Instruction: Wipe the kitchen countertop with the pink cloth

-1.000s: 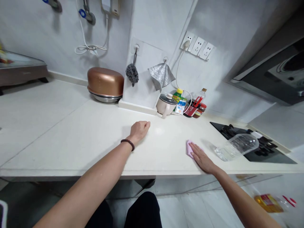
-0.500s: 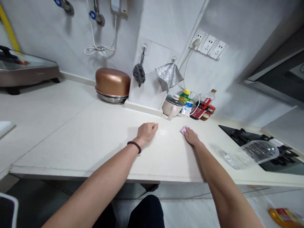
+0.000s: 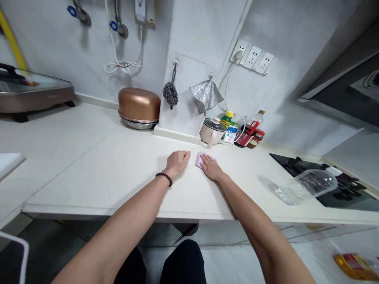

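My R hand (image 3: 211, 167) has its grip open and flat, palm down on the pink cloth (image 3: 199, 159) on the tabletop (image 3: 118, 173) — cloth peeks out at its 11 o'clock. L hand (image 3: 177, 161) — grip curled closed, empty — sits just beside the cloth's 9 o'clock edge.

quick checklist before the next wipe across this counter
1. Pink cloth flat under right hand: ok.
2. Left hand on counter, beside the cloth, not on it: ok.
3. Small pot behind the cloth, apart from it: ok.
4. Plastic bottle upright: not ok, it lies on its side by the stove.
5. Bottle sealed: cannot tell.
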Demonstrator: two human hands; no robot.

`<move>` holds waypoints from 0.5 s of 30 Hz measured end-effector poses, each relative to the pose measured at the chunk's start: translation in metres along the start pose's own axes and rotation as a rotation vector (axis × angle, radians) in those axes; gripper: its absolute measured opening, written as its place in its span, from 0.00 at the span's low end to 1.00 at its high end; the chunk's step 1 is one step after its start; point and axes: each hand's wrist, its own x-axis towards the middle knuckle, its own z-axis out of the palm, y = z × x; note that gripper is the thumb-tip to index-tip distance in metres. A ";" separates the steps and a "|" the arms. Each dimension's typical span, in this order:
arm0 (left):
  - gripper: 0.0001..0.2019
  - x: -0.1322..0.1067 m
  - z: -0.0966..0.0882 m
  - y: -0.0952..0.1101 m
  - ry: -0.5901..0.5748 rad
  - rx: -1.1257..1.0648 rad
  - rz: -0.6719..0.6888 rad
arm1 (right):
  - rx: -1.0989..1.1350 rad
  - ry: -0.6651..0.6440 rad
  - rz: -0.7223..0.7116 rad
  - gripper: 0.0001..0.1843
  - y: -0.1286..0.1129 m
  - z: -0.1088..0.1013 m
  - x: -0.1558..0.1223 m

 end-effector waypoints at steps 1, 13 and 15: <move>0.25 0.000 0.000 -0.001 -0.001 0.001 -0.008 | 0.013 0.007 -0.038 0.35 -0.002 -0.001 -0.011; 0.24 -0.001 0.004 0.001 0.028 0.004 0.019 | 0.121 -0.090 -0.300 0.33 -0.024 -0.022 -0.172; 0.24 -0.002 0.005 0.002 0.024 0.001 0.025 | 0.127 -0.087 -0.306 0.33 -0.023 -0.022 -0.168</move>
